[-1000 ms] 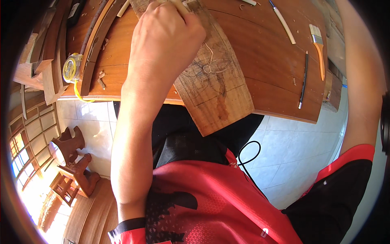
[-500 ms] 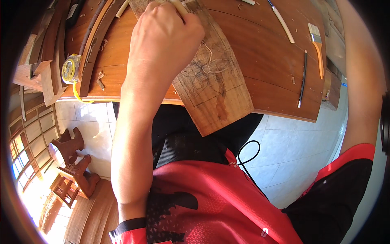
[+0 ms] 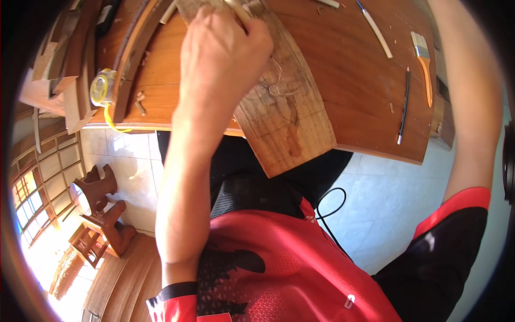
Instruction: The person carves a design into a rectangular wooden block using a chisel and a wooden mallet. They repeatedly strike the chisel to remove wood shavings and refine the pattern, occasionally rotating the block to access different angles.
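My left hand [image 3: 225,51] is closed around the pale handle of a carving tool [image 3: 236,12] near the upper edge. The tool's working end is hidden. Beneath the hand lies a long wooden board [image 3: 292,131], tilted across the table with its lower end jutting past the front edge. A flower outline [image 3: 276,88] is drawn on it in dark lines, partly covered by my hand. My right forearm reaches up along the right side, and its hand is out of the picture.
A black pencil [image 3: 404,104], a flat paintbrush [image 3: 422,67] and a white-handled tool [image 3: 377,32] lie on the table [image 3: 359,96] at right. At left are a tape measure [image 3: 102,88], a curved wood strip [image 3: 129,61], stacked wood pieces [image 3: 64,70] and shavings [image 3: 140,103].
The view has shifted slightly, so the table items appear a little farther right. My left hand keeps its closed hold on the tool. My right forearm has moved slightly inward.
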The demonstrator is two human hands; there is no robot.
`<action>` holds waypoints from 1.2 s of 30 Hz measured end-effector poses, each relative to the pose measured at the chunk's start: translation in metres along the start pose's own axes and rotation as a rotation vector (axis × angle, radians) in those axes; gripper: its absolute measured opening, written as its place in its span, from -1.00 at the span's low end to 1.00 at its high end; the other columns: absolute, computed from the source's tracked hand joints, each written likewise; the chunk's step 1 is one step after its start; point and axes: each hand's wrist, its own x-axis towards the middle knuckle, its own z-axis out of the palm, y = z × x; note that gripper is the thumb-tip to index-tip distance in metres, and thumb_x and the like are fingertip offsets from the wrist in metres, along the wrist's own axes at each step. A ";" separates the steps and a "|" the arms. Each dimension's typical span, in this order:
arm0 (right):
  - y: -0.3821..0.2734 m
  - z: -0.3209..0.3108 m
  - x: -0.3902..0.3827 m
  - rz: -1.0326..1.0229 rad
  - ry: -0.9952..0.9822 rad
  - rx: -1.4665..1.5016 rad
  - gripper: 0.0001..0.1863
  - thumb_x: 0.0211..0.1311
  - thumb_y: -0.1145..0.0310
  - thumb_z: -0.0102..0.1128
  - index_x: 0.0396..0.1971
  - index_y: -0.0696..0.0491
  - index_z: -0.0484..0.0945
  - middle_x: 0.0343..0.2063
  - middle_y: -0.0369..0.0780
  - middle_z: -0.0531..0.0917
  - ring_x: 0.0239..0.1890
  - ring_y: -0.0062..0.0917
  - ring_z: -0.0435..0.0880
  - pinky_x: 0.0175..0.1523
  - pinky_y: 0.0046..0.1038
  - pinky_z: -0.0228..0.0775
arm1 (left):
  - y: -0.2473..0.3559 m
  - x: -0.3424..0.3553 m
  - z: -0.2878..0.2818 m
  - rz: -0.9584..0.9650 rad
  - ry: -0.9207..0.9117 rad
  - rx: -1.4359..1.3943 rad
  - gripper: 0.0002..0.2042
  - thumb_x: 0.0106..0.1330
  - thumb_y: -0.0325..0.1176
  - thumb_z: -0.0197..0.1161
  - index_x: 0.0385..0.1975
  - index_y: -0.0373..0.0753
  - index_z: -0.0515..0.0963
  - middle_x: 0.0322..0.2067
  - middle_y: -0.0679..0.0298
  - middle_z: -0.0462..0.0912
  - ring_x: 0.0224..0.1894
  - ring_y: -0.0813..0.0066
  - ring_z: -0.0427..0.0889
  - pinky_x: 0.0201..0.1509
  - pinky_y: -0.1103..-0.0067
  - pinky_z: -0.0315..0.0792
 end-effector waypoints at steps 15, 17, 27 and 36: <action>0.003 0.005 -0.046 0.089 0.019 0.061 -0.68 0.57 0.22 0.04 -0.15 0.20 0.59 -0.53 -0.32 0.56 -0.58 -0.73 0.48 -0.48 -0.65 0.39 | 0.003 -0.012 0.004 -0.033 0.096 -0.196 -0.69 0.34 -0.35 0.17 -0.35 -0.58 0.61 -0.06 -0.22 0.49 0.07 -0.13 0.49 0.22 0.17 0.41; 0.004 0.005 -0.049 0.098 0.021 0.066 -0.68 0.57 0.22 0.03 -0.15 0.20 0.59 -0.53 -0.32 0.56 -0.58 -0.73 0.48 -0.48 -0.65 0.39 | 0.002 -0.011 0.006 -0.026 0.096 -0.186 -0.69 0.34 -0.34 0.17 -0.34 -0.58 0.62 -0.06 -0.22 0.49 0.08 -0.13 0.48 0.24 0.17 0.39; 0.005 0.006 -0.059 0.131 0.023 0.085 -0.69 0.58 0.22 0.01 -0.18 0.18 0.57 -0.53 -0.32 0.55 -0.59 -0.73 0.47 -0.50 -0.66 0.40 | -0.001 -0.006 0.000 0.005 -0.037 -0.125 -0.64 0.33 -0.32 0.10 -0.32 -0.62 0.63 -0.04 -0.31 0.53 0.13 -0.15 0.43 0.30 0.20 0.35; 0.005 -0.001 -0.059 0.146 0.027 0.076 -0.70 0.59 0.23 -0.01 -0.21 0.17 0.54 -0.54 -0.32 0.54 -0.60 -0.73 0.47 -0.52 -0.67 0.40 | 0.003 -0.009 0.003 -0.027 0.041 -0.110 -0.64 0.33 -0.32 0.10 -0.31 -0.62 0.63 -0.02 -0.28 0.49 0.13 -0.15 0.44 0.30 0.18 0.36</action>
